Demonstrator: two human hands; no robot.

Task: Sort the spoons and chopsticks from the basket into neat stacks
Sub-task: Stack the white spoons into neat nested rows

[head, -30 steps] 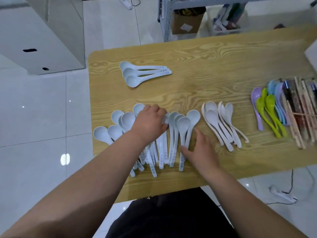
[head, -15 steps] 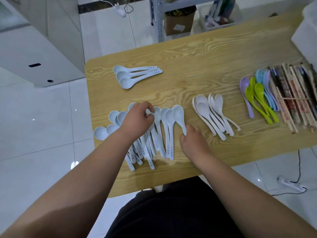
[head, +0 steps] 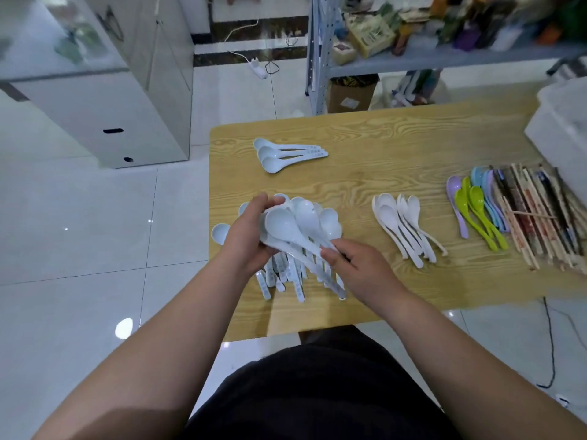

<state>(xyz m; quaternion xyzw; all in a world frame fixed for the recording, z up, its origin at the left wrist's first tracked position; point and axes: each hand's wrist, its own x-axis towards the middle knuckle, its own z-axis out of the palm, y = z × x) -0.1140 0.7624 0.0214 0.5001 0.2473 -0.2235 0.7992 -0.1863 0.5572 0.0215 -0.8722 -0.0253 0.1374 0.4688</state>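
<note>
Gripping pale spoons (head: 286,227), left hand (head: 243,241) and right hand (head: 360,269) hover over wooden table (head: 397,147) — tiled floor (head: 79,249).

- We see the table (head: 397,147) in pale wood grain, smooth with a soft, low sheen.
- The blue spoons (head: 286,227) look like plastic to us, glossy on the bowls.
- The white spoons (head: 397,223) show the same slick plastic shine.
- The green spoons (head: 476,204) are bright, glossy plastic.
- The chopsticks (head: 533,217) look like matt bare wood; some seem wrapped in printed paper, but we cannot be sure.
- The floor (head: 79,249) is polished tile, mirror-glossy.
- The cabinet (head: 104,106) gleams like smooth metal.
- The box (head: 349,96) is dull brown cardboard.
- The cloth (head: 317,392) below us is black and matt.
</note>
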